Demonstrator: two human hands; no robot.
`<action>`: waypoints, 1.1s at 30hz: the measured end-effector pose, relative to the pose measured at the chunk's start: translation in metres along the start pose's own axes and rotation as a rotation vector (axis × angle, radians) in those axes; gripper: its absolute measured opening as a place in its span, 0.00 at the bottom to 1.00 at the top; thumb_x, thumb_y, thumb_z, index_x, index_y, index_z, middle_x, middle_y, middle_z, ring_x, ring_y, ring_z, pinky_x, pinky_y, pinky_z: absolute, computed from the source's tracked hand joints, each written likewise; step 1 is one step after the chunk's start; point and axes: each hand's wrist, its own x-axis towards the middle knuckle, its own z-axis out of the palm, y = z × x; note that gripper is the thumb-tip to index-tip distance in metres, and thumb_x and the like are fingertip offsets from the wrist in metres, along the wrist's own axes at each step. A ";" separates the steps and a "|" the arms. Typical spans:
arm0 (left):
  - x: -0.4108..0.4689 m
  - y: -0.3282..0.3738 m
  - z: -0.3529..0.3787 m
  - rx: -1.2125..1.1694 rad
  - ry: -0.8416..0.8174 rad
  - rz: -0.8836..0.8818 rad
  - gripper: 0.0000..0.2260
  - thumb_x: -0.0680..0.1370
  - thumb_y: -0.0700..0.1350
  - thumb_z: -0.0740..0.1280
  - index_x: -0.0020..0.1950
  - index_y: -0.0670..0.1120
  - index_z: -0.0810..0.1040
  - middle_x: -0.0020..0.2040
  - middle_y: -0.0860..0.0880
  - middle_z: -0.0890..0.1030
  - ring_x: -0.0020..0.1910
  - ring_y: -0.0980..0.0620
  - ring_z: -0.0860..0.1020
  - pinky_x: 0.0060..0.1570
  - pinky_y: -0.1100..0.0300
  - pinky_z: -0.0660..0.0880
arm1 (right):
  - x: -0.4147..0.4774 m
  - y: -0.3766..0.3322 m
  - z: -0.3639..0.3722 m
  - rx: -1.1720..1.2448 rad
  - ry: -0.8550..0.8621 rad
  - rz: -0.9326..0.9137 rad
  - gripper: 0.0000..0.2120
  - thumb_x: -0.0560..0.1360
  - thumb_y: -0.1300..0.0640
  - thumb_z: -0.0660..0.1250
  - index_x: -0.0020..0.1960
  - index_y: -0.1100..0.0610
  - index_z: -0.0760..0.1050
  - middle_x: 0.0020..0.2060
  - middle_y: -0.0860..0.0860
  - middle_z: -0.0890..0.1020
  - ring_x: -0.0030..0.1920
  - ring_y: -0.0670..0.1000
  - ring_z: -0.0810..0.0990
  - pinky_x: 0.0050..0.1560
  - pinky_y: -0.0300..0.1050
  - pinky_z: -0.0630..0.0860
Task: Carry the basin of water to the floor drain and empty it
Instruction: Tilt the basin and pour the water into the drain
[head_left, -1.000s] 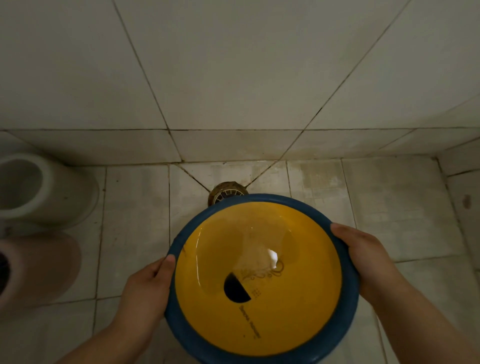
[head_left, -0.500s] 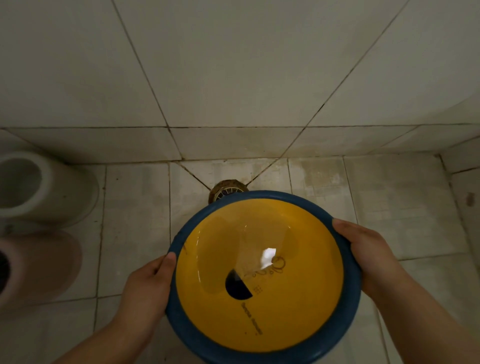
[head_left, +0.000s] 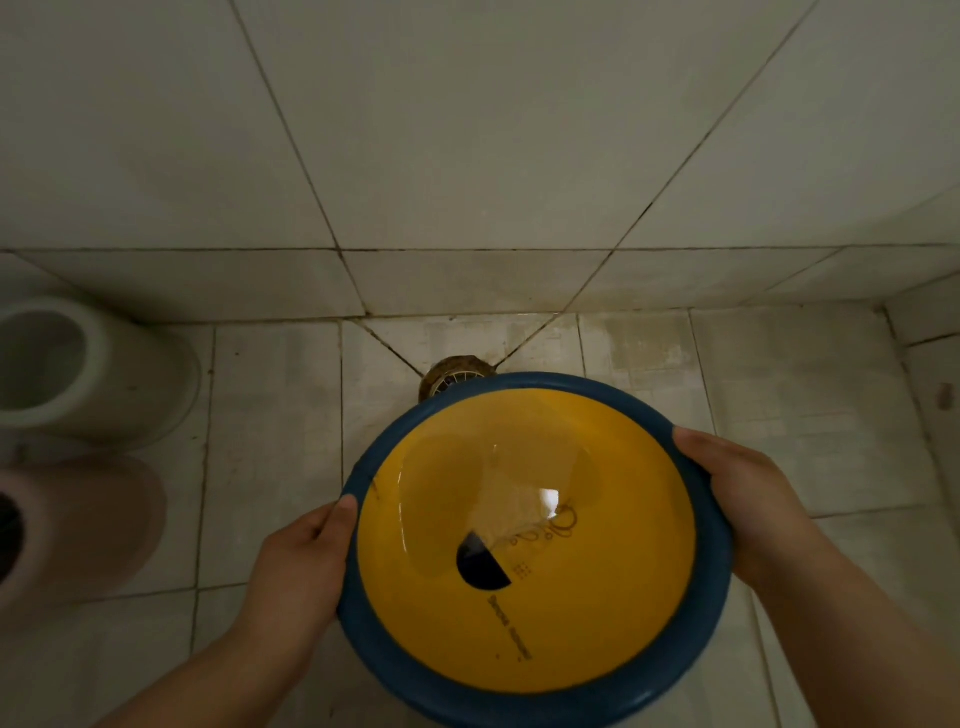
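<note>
I hold a round basin (head_left: 613, 670), yellow inside with a blue rim, above the tiled floor. A shallow pool of clear water (head_left: 498, 499) lies in it, gathered toward the far side. My left hand (head_left: 296, 566) grips the rim on the left, thumb over the edge. On the right rim sits my right hand (head_left: 748, 499), fingers wrapped around it. The floor drain (head_left: 457, 376), a round grated opening with a dirty ring, shows just beyond the basin's far edge, partly hidden by the rim.
A tiled wall (head_left: 467, 130) rises right behind the drain. At the left stand a white container (head_left: 104, 374) and a pinkish one (head_left: 88, 525). Another wall (head_left: 935, 364) closes the right side.
The basin has tipped slightly away from me and the water has slid toward its far side. Both hands keep their grip on the rim.
</note>
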 end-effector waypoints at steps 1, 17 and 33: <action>0.000 0.000 0.000 -0.005 -0.003 -0.002 0.16 0.79 0.49 0.59 0.37 0.45 0.80 0.33 0.46 0.81 0.33 0.50 0.77 0.28 0.60 0.67 | -0.001 0.000 0.000 -0.001 0.000 -0.003 0.08 0.77 0.58 0.61 0.47 0.57 0.79 0.38 0.54 0.85 0.43 0.54 0.82 0.38 0.46 0.74; 0.004 -0.004 0.002 -0.060 -0.019 -0.006 0.15 0.78 0.50 0.60 0.37 0.46 0.79 0.34 0.45 0.81 0.34 0.49 0.77 0.30 0.60 0.69 | -0.005 -0.004 -0.003 0.001 -0.004 -0.030 0.07 0.77 0.57 0.61 0.46 0.56 0.78 0.43 0.55 0.83 0.43 0.54 0.81 0.38 0.46 0.74; 0.004 -0.006 0.001 -0.077 -0.014 -0.001 0.16 0.78 0.50 0.60 0.37 0.45 0.80 0.37 0.44 0.82 0.39 0.45 0.79 0.37 0.59 0.73 | -0.012 -0.009 0.000 -0.024 -0.003 -0.030 0.08 0.77 0.57 0.61 0.42 0.55 0.77 0.40 0.54 0.83 0.41 0.53 0.81 0.37 0.46 0.73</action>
